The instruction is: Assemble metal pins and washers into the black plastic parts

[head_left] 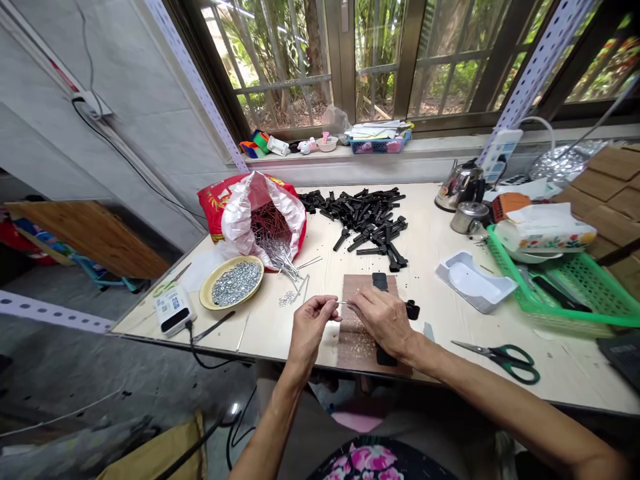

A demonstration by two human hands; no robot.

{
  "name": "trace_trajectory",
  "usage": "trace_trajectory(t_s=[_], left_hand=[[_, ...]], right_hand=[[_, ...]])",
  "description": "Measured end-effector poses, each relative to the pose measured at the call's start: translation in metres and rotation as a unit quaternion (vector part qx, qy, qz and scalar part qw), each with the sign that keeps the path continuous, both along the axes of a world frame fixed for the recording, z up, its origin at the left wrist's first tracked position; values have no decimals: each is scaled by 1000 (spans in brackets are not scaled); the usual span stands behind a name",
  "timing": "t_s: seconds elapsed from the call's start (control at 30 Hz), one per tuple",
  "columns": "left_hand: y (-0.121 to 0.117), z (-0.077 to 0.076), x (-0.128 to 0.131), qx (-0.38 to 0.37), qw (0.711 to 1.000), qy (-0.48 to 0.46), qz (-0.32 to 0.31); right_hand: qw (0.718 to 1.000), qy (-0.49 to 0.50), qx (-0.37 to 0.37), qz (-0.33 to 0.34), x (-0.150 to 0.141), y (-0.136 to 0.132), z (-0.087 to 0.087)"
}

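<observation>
A short stretch of a thin metal rod (343,303) shows between my two hands, above the brown board (345,357). My left hand (313,323) is closed in a pinch at the rod's left end. Closed around its other side is my right hand (385,320), its fingertips partly hidden. Black plastic pieces (386,356) lie on the board, partly under my right hand. Left of my hands, loose rods (306,288) and a few small metal rings (287,298) rest on the table. A yellow dish (206,298) holds many small metal pieces, perhaps nuts.
A red and white bag (230,223) of metal rods lies open at back left, near a heap of black plastic parts (367,213). Scissors (505,359), a white plastic tray (475,280) and a green basket (545,313) stand to the right. A white device (174,310) sits far left.
</observation>
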State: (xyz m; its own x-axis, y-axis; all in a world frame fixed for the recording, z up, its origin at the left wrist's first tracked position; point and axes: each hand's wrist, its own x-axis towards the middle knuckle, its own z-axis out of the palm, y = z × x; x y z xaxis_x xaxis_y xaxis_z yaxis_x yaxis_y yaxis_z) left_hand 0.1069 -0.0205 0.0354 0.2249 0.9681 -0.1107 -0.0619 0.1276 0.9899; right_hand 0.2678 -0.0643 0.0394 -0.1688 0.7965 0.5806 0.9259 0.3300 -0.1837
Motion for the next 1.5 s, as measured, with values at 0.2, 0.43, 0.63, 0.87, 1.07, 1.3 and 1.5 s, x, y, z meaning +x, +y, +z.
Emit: trace_trajectory(t_s=[0.2,0.43,0.63,0.87,1.07,1.3,1.5], left_hand=[[-3,-2,9,17,999,10,36],[-7,-1,11,46,997,49,41],[0,0,11,-203,972,-120,-18],[1,-5,9,-153,983,-105,-6],[0,-5,11,-113,992,-48,-20],[-7,-6,13,155,971,180,3],[-8,-13,14,309,904,294,-24]], right_hand=[[1000,19,-9,-16,1,-2,1],[971,143,-185,42,10,0,-3],[996,-75,-8,41,10,-2,-6],[993,23,-112,39,13,2,-8],[996,-72,-50,18,12,-3,-8],[984,97,-149,30,17,-2,-3],[975,139,-168,35,18,-6,-3]])
